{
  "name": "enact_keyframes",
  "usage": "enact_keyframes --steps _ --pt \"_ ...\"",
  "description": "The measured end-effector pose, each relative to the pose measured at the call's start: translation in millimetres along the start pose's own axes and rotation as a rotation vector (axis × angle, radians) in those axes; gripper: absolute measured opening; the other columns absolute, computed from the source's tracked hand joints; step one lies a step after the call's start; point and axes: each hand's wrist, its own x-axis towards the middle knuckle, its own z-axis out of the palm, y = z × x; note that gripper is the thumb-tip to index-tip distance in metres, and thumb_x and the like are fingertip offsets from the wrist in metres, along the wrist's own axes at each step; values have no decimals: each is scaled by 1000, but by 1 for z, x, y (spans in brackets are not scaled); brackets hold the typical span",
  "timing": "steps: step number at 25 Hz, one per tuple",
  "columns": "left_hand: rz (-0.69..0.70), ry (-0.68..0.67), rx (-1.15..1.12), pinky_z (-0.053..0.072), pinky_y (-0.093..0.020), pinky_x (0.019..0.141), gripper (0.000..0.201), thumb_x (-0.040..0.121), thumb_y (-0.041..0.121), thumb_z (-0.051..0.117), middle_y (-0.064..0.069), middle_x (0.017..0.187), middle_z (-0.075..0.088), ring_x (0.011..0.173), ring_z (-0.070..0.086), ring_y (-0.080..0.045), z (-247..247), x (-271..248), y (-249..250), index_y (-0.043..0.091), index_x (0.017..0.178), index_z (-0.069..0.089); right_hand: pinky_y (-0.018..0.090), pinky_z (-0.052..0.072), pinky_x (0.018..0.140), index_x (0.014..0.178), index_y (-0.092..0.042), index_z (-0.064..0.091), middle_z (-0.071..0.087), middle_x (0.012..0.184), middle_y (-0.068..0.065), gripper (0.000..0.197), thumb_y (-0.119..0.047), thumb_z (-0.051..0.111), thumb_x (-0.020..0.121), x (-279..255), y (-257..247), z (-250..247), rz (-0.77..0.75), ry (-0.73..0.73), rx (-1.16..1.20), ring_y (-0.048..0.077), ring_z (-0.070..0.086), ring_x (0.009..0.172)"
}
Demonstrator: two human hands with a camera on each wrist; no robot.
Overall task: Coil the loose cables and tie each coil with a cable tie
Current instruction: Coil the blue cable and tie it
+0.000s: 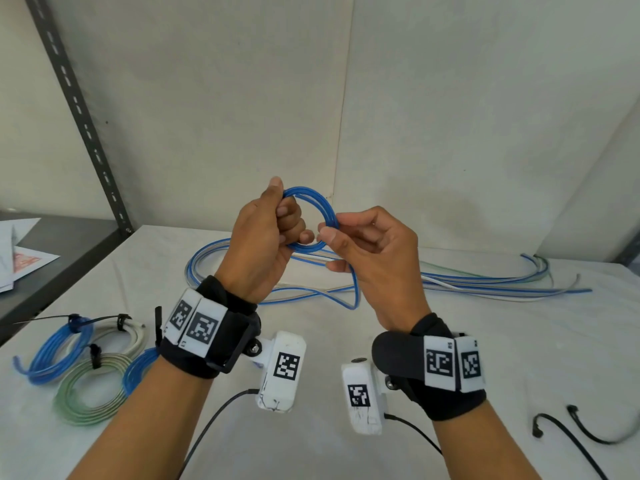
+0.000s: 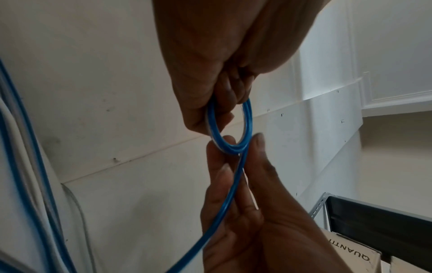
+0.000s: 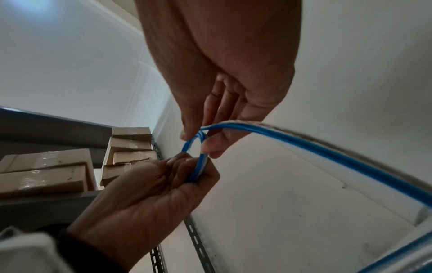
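Observation:
A small blue cable coil (image 1: pixel 320 211) is held up above the table between both hands. My left hand (image 1: pixel 273 233) grips its left side with thumb and curled fingers. My right hand (image 1: pixel 349 237) pinches its right side between thumb and forefinger, and the cable's free tail (image 1: pixel 355 289) drops past that hand to the table. The left wrist view shows the loop (image 2: pixel 236 129) pinched at both ends; the right wrist view shows the same loop (image 3: pixel 196 157). Loose blue, white and greenish cables (image 1: pixel 485 282) lie spread behind the hands. Two black cable ties (image 1: pixel 588 431) lie at the right front.
Several tied coils, blue (image 1: pixel 55 351), white (image 1: pixel 128 337) and green (image 1: pixel 93 389), sit at the left front of the white table (image 1: pixel 519 358). A dark metal shelf (image 1: pixel 52 251) with papers stands left, its slotted upright (image 1: pixel 79 109) rising beside the wall. Cardboard boxes (image 3: pixel 46 173) fill a rack.

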Motion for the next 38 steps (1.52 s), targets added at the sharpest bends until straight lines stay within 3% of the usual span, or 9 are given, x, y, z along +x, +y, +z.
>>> enact_keyframes --steps 4,7,9,13,18,27,31,34,38 --pt "-54 -47 46 49 -28 61 50 109 38 33 2 55 29 50 30 -13 0 0 0 13 67 44 26 58 60 94 -4 70 77 87 12 11 -4 77 85 2 -1 -2 -80 62 -8 25 76 81" --pt "-2 -134 360 58 -30 71 44 97 45 50 -10 77 66 74 66 -21 -8 -2 5 5 99 68 26 58 61 92 -6 72 77 85 10 9 -4 77 85 7 -6 -18 -125 41 -91 24 76 80" --pt "79 -214 531 60 -32 73 39 88 32 65 -18 93 74 86 72 -24 -16 -5 11 3 112 71 27 58 63 89 -11 73 77 85 7 9 -4 78 84 10 -9 -28 -133 -51 -210 23 75 81" --pt "25 -321 740 63 -38 78 20 86 12 73 -20 86 75 80 74 -29 -30 -8 20 1 102 75 27 59 66 85 -19 75 76 82 0 12 -8 81 83 11 -8 -35 -129 -202 -423 16 73 80" --pt "16 -376 892 62 -43 82 14 89 15 74 -15 84 76 86 75 -31 -31 -8 21 7 99 77 37 61 72 86 -25 75 76 84 -6 15 -10 79 85 12 -5 -35 -141 -213 -503 12 72 82" --pt "163 -185 728 63 -37 73 16 93 12 69 -12 85 77 80 76 -24 -27 -5 18 3 104 75 31 60 67 98 -6 66 78 89 11 5 -9 66 95 8 0 -22 -32 -30 -117 26 76 84" --pt "174 -56 470 63 -36 72 14 94 14 66 -8 80 74 78 75 -23 -22 -4 15 4 101 73 32 61 69 121 -15 65 78 94 10 27 -6 64 95 9 1 -21 -25 -77 -35 26 76 87" --pt "159 -7 316 61 -29 68 14 94 15 65 -7 81 73 79 75 -21 -14 -6 13 5 102 73 30 60 65 127 -17 61 79 93 7 30 -9 61 98 6 5 -9 -85 43 7 26 77 85" --pt "148 15 226 60 -28 68 17 96 14 63 -8 84 72 82 74 -22 -8 -7 7 4 106 72 30 59 60 110 -9 57 78 94 11 14 -11 63 98 1 5 3 -135 200 61 25 77 85"
